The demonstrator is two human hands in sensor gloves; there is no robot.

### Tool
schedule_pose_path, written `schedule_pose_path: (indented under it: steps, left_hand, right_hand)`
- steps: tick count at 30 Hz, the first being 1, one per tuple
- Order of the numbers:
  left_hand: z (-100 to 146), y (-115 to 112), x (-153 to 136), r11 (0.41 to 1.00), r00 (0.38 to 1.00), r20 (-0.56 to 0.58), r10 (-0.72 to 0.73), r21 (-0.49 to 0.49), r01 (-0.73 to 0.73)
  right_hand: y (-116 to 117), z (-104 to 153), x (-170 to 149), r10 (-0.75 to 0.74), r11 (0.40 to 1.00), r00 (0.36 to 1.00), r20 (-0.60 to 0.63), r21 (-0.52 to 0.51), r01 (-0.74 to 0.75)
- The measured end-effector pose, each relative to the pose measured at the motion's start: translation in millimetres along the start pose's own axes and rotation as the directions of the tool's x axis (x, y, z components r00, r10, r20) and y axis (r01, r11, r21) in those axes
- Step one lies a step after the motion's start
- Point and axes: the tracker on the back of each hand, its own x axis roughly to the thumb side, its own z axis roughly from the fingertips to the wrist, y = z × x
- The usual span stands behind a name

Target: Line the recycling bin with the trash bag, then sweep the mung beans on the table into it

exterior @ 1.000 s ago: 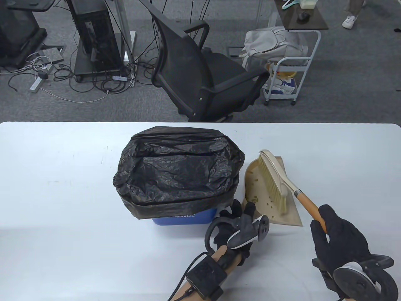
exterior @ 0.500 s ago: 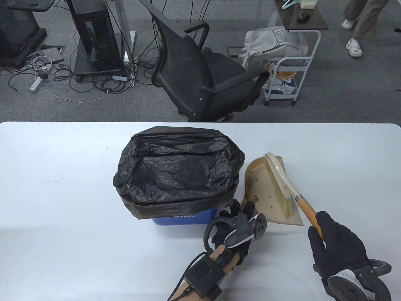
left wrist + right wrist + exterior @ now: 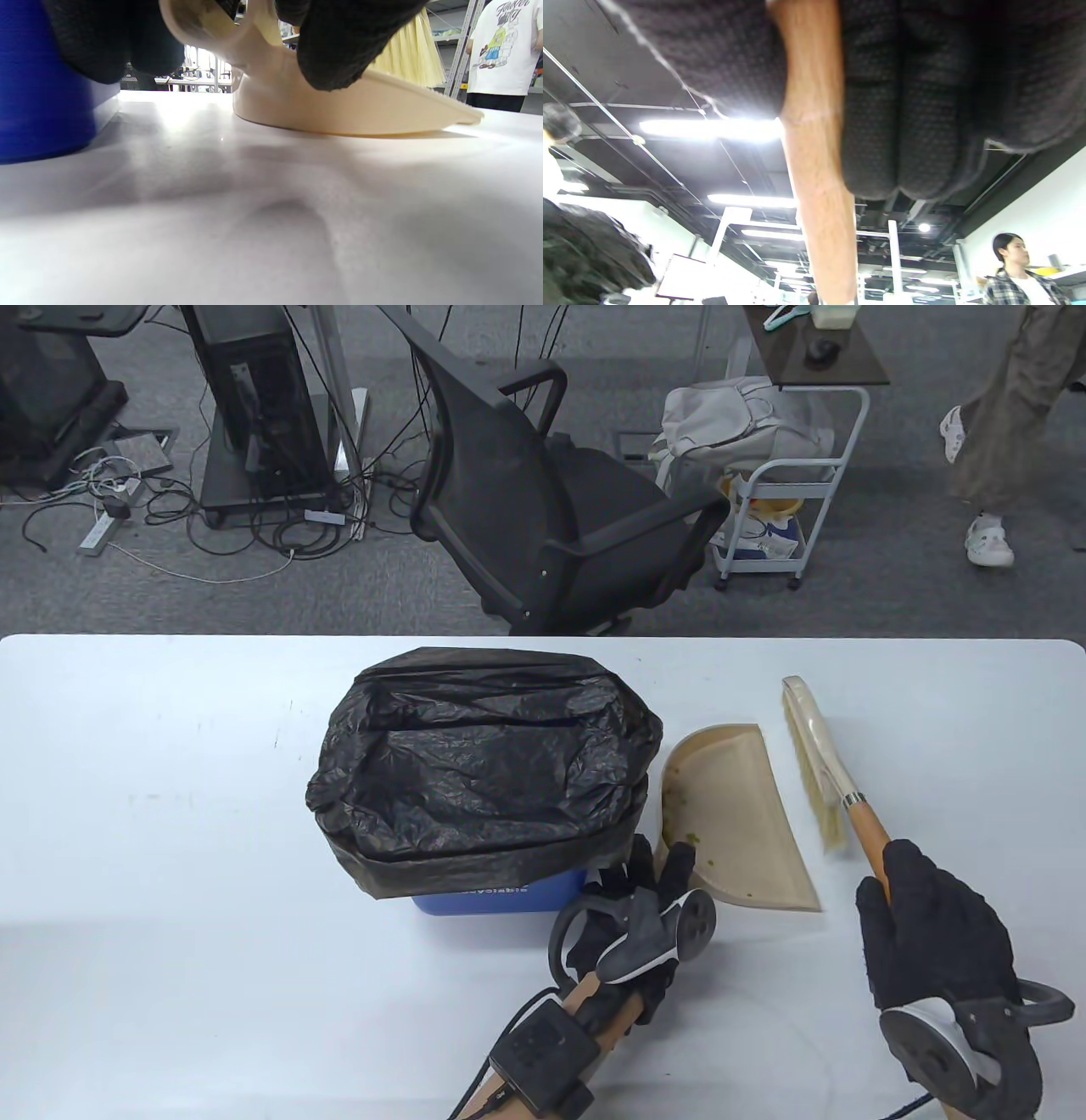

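Key relation: dustpan (image 3: 736, 823) sits on the bench (image 3: 170, 831) just right of the bin (image 3: 501, 891), touching or nearly so at the liner; can't tell which. Pan's long axis runs near-to-far, handle end toward the person, mouth edge on its right side. Bin opening lies left of the pan, so the dump move likely means lift and tip left over the black bag (image 3: 484, 772), which is already folded over the rim. L hand (image 3: 632, 903) is the nearer one by far: it's at the pan handle, fingers (image 3: 339, 46) curled round it in the L wrist view, pan flat on the bench. R hand (image 3: 933, 933) is right of the pan, fingers wrapped tight round the brush (image 3: 827, 780) at its wood handle; brush head points away from the person, bristles facing the pan, just beside the pan's mouth edge, not inside it. Beans (image 3: 683, 836): a green scatter inside the pan along its left wall, few near the handle end. No loose beans visible on the bench at this res. Judgement: sweep looks about done, tip-out not yet.
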Motion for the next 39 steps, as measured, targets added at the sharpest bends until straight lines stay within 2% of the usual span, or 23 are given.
schedule_pose_path:
  steps: [3, 7, 17, 22, 32, 39]
  left_hand:
    - [-2.1, -5.7, 0.6, 1.000, 1.000, 0.000, 0.019, -0.016, -0.019]
    - [-2.7, -6.4, -1.2, 1.000, 1.000, -0.014, -0.008, 0.027, 0.009]
    - [-2.6, -2.8, -9.3, 0.992, 0.992, -0.053, 0.116, 0.047, -0.113]
    - [-1.4, 1.6, -17.4, 0.966, 0.962, -0.088, 0.257, 0.062, -0.252]
    - [9.5, 18.7, -16.0, 0.953, 0.954, -0.062, 0.292, 0.099, -0.285]
    - [31.6, 44.6, -9.6, 0.940, 0.947, -0.009, 0.320, 0.124, -0.317]
  right_hand:
    - [15.2, -0.4, -8.1, 0.016, 0.999, 0.999, -0.039, 0.035, -0.015]
    - [25.5, 4.6, -13.9, -0.021, 0.999, 0.998, -0.066, 0.028, 0.023]
    - [29.9, 12.0, -23.4, -0.044, 0.999, 0.994, -0.100, 0.008, 0.045]
    - [27.5, 15.5, -28.8, -0.061, 0.998, 0.992, -0.111, 0.006, 0.062]
    - [23.3, 18.0, -40.9, -0.090, 0.996, 0.983, -0.158, -0.003, 0.091]
    - [21.9, 18.8, -46.4, -0.101, 0.995, 0.977, -0.185, 0.000, 0.103]
